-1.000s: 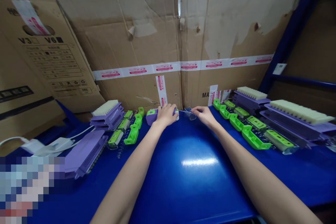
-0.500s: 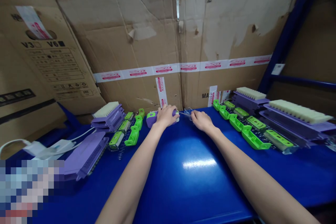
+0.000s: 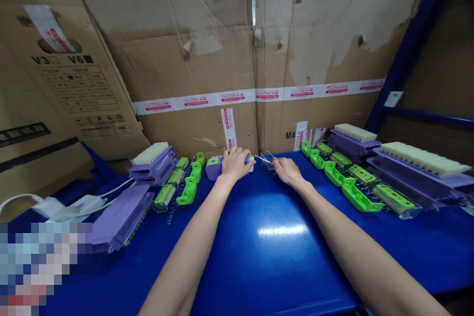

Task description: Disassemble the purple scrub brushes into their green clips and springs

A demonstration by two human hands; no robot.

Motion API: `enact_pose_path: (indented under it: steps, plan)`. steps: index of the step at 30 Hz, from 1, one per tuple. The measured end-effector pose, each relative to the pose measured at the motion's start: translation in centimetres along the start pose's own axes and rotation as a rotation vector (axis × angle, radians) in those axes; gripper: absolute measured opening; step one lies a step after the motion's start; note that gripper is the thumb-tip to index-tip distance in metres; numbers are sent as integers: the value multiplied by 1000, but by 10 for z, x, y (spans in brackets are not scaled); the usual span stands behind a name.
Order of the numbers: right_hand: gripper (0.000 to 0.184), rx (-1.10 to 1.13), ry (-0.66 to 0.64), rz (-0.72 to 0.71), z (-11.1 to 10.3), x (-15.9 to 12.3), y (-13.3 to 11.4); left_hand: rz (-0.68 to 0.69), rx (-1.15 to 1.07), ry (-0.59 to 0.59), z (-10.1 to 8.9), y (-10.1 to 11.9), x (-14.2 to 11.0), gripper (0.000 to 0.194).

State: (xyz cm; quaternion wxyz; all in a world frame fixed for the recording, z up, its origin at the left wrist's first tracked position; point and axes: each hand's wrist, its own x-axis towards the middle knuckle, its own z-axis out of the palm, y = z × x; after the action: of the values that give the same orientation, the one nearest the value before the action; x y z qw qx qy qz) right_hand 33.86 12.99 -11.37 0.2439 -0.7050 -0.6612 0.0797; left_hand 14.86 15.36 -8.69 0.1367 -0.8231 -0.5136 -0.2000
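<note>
My left hand [image 3: 236, 163] lies closed over a purple gadget with a green end [image 3: 214, 166] at the back of the blue table [image 3: 274, 252]. Just to its right, my right hand [image 3: 286, 170] is pinched on a small clear plastic piece [image 3: 267, 159] held against the gadget's white tip. Both arms reach straight forward across the table.
Left of my hands lie green and clear parts [image 3: 183, 182], small springs and purple brush heads [image 3: 152, 160]. To the right runs a row of green pieces [image 3: 346, 175] and long purple brushes [image 3: 418, 165]. Cardboard boxes [image 3: 207, 59] wall the back. White cables [image 3: 70, 205] lie far left.
My right hand moved left toward the purple gadget, bringing the clear piece up to its tip. My left hand stayed in place.
</note>
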Motion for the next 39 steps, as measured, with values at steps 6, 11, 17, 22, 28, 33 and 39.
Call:
enact_pose_path:
  steps: [6, 11, 17, 22, 28, 33, 39]
  plan:
    - [56, 425, 278, -66, 2, 5, 10, -29, -5, 32, 0, 6, 1, 33]
    - [42, 689, 274, -97, 11, 4, -7, -113, -110, 102, -2, 15, 3, 35]
    - [45, 892, 195, -249, 17, 1, -28, -262, -298, 167, -7, 21, 8, 36]
    - [45, 832, 238, -183, 21, 2, -30, -236, -306, 217, -9, 20, 3, 35]
    - [37, 299, 363, 78, 13, -1, -17, -86, -1, 296, -1, -3, -26, 44]
    - [35, 27, 317, 150, 9, -1, -6, -18, 147, 256, 8, -18, -42, 50]
    - [34, -27, 305, 100, 12, -1, -7, 82, 151, 107, 6, -9, -42, 49]
